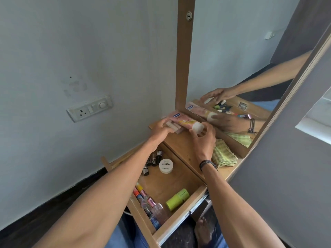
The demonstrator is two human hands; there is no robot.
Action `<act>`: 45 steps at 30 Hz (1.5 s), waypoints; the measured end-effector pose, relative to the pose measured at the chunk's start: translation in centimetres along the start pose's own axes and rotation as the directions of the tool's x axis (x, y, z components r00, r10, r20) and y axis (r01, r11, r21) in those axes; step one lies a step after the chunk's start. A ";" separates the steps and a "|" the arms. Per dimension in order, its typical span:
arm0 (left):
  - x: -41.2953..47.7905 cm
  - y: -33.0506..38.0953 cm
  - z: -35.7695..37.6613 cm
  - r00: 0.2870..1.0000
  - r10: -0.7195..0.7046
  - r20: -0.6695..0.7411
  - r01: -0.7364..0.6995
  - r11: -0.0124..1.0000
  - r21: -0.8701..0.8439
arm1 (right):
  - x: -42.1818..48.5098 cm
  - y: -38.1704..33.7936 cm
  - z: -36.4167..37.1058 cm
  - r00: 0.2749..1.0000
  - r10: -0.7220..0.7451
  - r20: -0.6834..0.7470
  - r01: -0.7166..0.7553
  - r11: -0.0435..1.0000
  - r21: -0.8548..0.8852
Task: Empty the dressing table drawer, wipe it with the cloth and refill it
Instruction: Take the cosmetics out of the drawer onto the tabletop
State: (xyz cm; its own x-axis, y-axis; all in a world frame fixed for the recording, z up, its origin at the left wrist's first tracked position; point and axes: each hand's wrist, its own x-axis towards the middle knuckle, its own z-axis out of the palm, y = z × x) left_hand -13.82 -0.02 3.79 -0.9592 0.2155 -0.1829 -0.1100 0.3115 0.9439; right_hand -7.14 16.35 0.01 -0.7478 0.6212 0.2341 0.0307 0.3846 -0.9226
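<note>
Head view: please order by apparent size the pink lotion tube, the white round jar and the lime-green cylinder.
1. Pink lotion tube, longest.
2. and 3. Lime-green cylinder and white round jar look similar; the cylinder lies nearer the camera, so I leave them unranked.

Setting: a room in a home, at a dressing table. Evidence: tall wood-framed mirror [184, 56] standing at the back edge of the light wooden counter [180, 145]; open wooden drawer [172, 228] holding cosmetic bottles and jars; white wall switch-and-socket plate [89, 108]; plain painted wall; dark floor.
</note>
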 end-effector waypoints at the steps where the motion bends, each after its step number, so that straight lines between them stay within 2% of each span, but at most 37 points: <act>1: 0.2 0.1 0.3 1.000 -0.004 0.009 0.003 1.000 0.025 | 0.1 0.0 0.2 1.000 0.003 -0.010 -0.003 1.000 -0.023; 6: 1.2 0.5 1.6 0.999 0.031 0.019 -0.032 0.994 0.105 | 0.4 0.3 0.4 1.000 -0.008 -0.030 0.005 0.996 -0.088; 11: 1.4 0.9 2.2 0.999 0.034 -0.010 -0.033 0.995 0.091 | 0.4 0.4 0.6 1.000 -0.020 -0.019 0.018 0.994 -0.105; 20: 0.9 0.4 1.2 0.999 0.023 0.035 -0.024 0.999 0.045 | 0.4 0.7 0.6 1.000 -0.029 -0.010 0.028 0.995 -0.099; 27: -2.5 -3.1 -0.9 0.996 0.054 -0.070 -0.047 0.994 0.100 | 0.5 1.0 0.7 0.998 -0.052 -0.026 0.051 0.997 -0.058; 32: -6.1 -8.0 -3.5 0.981 0.071 -0.181 -0.033 0.978 0.206 | 0.7 1.0 0.7 0.998 -0.060 -0.022 0.058 0.994 -0.093; 37: -9.5 -10.6 -5.0 0.940 0.221 -0.259 -0.077 0.879 0.471 | 0.8 0.9 0.6 0.996 -0.091 -0.019 0.090 0.996 -0.023; 40: -11.0 -12.0 -5.1 0.938 0.252 -0.239 -0.084 0.833 0.547 | 0.8 1.1 0.7 0.992 -0.125 0.035 0.125 0.992 -0.012; 45: -12.0 -12.6 -4.7 0.949 0.261 -0.179 -0.104 0.792 0.602 | 1.1 1.8 1.3 0.962 -0.235 0.141 0.251 0.962 -0.108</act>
State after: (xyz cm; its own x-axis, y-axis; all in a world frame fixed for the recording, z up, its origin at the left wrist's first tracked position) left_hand -2.08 -10.86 -4.66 -0.9853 0.1199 0.1220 0.1694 0.7812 0.6008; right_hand -8.82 16.84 -1.84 -0.8198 0.4111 0.3986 -0.0863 0.5995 -0.7957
